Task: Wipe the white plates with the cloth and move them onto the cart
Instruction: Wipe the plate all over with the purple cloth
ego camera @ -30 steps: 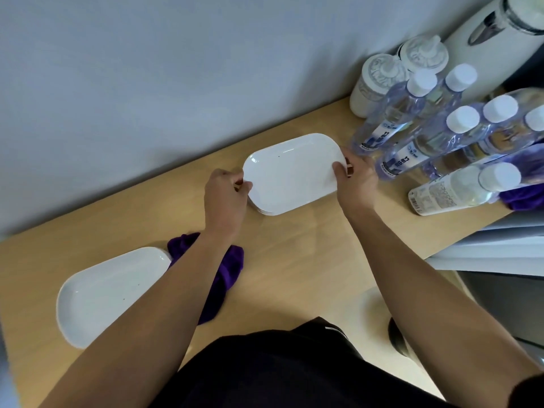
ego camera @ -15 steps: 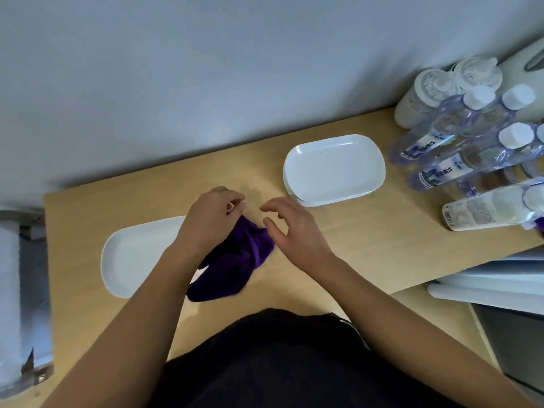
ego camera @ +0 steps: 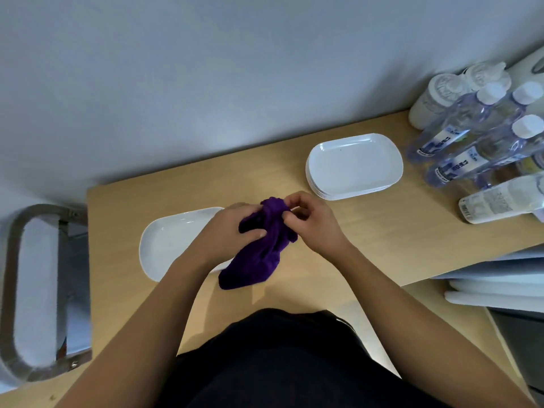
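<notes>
A purple cloth [ego camera: 259, 254] hangs bunched above the wooden table [ego camera: 368, 240], lifted off its surface. My left hand [ego camera: 232, 231] grips its left side with the thumb across the fabric. My right hand [ego camera: 309, 219] pinches the cloth's top edge. A single white plate [ego camera: 173, 242] lies on the table at the left, partly hidden behind my left hand and forearm. A stack of white plates [ego camera: 353, 166] sits farther back to the right, untouched. The cart [ego camera: 35, 290] with its metal handle stands beyond the table's left edge.
Several clear water bottles [ego camera: 471, 142] and white bottles [ego camera: 435, 95] crowd the table's right end; one bottle [ego camera: 500, 201] lies on its side. A grey wall runs along the back. White boards [ego camera: 494, 278] lie below the table's right edge.
Both hands left the plate stack and came to the cloth. The cloth was lifted off the table and is now held by both hands. The view has shifted left, bringing the cart in.
</notes>
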Demonstrator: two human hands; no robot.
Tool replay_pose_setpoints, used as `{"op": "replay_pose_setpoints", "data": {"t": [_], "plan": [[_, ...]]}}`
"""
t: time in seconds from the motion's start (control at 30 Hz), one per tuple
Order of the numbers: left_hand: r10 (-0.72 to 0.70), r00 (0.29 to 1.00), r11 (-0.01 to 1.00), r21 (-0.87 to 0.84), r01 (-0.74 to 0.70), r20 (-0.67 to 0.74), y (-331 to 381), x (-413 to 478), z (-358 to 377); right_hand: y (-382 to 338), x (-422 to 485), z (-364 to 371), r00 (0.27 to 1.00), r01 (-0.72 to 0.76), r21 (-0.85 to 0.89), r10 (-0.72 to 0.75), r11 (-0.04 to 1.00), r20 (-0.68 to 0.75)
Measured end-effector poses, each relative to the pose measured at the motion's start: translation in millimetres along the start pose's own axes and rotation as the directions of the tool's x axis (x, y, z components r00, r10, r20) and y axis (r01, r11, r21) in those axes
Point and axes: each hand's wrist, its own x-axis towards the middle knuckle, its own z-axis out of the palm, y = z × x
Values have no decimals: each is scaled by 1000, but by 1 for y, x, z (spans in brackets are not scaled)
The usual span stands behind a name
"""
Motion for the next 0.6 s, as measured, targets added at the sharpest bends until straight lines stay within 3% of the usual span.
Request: {"op": "replay_pose_setpoints", "data": {"t": [0.1,0.17,0.37,0.6], "plan": [[-29,998,982,-190,17,-61,14,3,4,-12,0,-6,991,58,165,-36,985,-132],[-59,995,948,-316,31,-80,23,8,8,-11,-2,-9,981,78,172,-44,982,-190],[-106,986,856,-517,25,-128,45,31,20,14,-12,-14,994,106,98,-104,989,-28],[-182,944,849,-528,10,-275,59,70,31,6,16,-60,937,49,-10,-50,999,-347]]}}
